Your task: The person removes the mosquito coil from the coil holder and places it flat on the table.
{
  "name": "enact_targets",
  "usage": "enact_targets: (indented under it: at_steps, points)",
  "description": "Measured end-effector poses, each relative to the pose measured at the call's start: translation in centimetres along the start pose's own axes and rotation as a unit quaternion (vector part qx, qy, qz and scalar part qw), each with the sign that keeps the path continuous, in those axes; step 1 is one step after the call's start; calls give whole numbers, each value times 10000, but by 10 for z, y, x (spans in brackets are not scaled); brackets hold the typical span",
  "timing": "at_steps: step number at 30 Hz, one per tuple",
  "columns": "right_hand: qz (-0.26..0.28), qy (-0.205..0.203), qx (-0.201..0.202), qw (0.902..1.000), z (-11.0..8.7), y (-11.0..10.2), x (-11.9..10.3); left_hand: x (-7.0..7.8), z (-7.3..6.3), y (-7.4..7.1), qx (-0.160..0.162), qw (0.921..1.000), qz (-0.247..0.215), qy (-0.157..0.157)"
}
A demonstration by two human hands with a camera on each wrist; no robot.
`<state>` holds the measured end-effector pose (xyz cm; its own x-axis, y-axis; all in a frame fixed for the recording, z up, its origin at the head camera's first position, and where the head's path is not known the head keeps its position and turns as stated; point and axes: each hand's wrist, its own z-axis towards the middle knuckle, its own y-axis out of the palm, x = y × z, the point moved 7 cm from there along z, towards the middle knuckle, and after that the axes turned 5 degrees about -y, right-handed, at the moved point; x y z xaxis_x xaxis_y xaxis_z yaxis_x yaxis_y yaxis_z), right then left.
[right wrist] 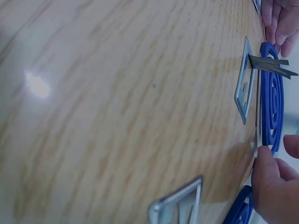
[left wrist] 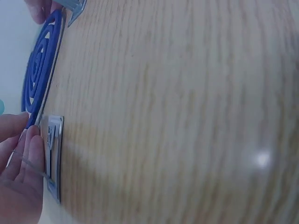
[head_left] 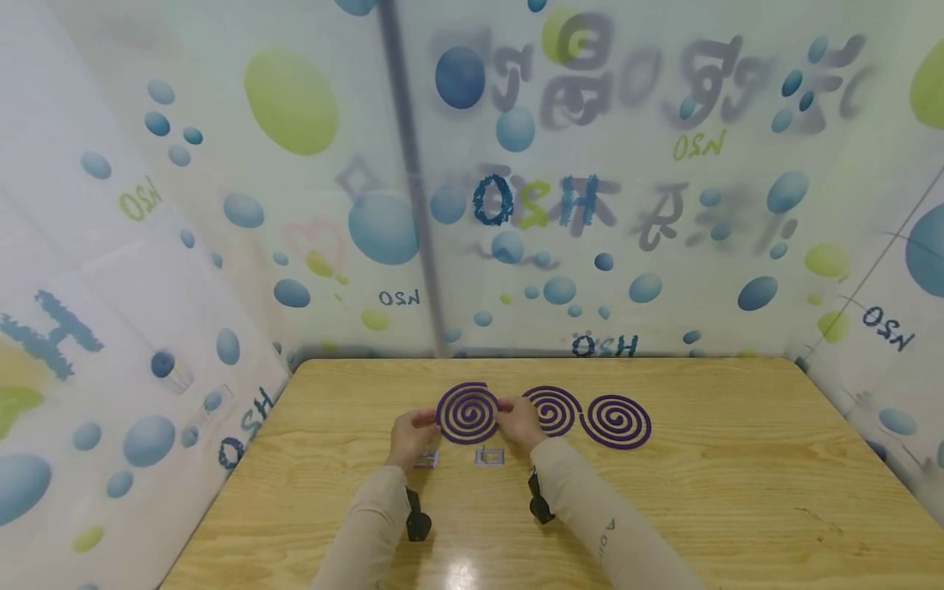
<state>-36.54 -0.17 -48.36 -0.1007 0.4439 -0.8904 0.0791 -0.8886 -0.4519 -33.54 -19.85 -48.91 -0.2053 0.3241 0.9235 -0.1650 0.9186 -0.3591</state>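
Note:
A purple mosquito coil [head_left: 484, 385], blue-looking in the wrist views, is held flat by its two sides. My left hand [head_left: 411, 438] pinches its left edge between thumb and fingers. On the opposite edge, my right hand [head_left: 520, 422] grips it the same way. Just below the left hand lies a thin metal coil stand [left wrist: 55, 196]. Another metal stand [head_left: 490, 456] sits in front of the coil, its prongs bent upward [right wrist: 271, 65]. Behind the right hand is a second coil [head_left: 566, 410], partly covered by that hand.
A third coil [head_left: 616, 421] lies to the right of the second. One more metal stand [right wrist: 177, 200] shows at the bottom of the right wrist view. The wooden table [head_left: 737, 508] meets patterned walls [head_left: 627, 164] at the back and sides. Black wrist cameras [head_left: 418, 520] hang under both sleeves.

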Motion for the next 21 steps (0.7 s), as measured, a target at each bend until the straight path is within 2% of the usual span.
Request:
enact_targets:
  at_steps: [5,8,9,13,15,16,21]
  points:
    - [88,121,-7,9999,-3,-4,-1,-1,0,2,-94,9999,-110,-94]
    - [23,-39,-28,10000,0,-5,3,0,1,2,-108,9998,-159,-69]
    - [25,-263,-10,9996,5,-4,7,1,1,1,-97,9998,-171,-4]
    - [75,-392,-156,9991,8,-6,6,5,0,-4,54,9994,-268,196]
    - [282,-327,-258,9987,6,-10,2,8,-1,-8,138,9990,-298,307]
    - [300,-155,-329,9989,1,-13,-5,10,-1,-10,159,9987,-309,365]
    - [395,-264,-583,9972,-11,-31,-19,23,-2,-10,51,9964,-485,688]
